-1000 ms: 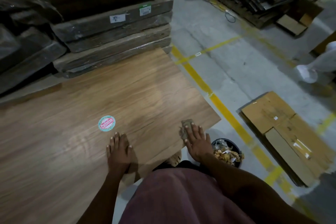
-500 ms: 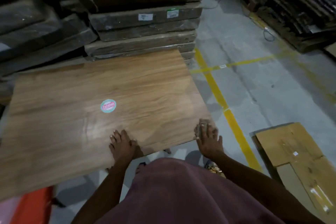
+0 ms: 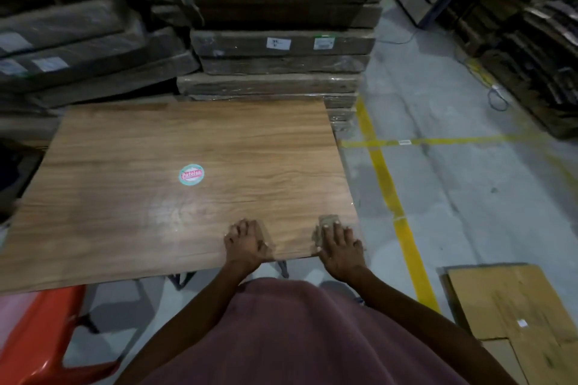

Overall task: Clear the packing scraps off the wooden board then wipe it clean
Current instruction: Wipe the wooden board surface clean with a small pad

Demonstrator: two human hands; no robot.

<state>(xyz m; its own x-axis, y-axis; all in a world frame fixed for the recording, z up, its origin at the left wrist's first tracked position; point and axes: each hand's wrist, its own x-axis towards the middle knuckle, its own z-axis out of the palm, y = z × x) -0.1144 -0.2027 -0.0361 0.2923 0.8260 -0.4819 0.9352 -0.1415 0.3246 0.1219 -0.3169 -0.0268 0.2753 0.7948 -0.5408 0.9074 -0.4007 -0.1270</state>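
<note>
A large wooden board point(image 3: 125, 197) with light wood grain lies flat in front of me, with a round green and pink sticker point(image 3: 191, 174) near its middle. My left hand point(image 3: 245, 244) rests flat on the board's near edge, fingers together, holding nothing. My right hand point(image 3: 339, 247) presses a small brownish cloth point(image 3: 327, 222) onto the board's near right corner; only the cloth's far edge and left side show past my fingers. I see no loose scraps on the board.
Wrapped stacks of boards point(image 3: 275, 47) stand just behind the wooden board and to the left. A red plastic stool point(image 3: 40, 331) is at the lower left. Flattened cardboard point(image 3: 506, 306) lies on the concrete floor at the right, past yellow floor lines point(image 3: 387, 184).
My view has swung left and up, so the bin of scraps by my right side has dropped out of sight. My right hand stays on the cloth at the near right corner; my left hand stays on the near edge.
</note>
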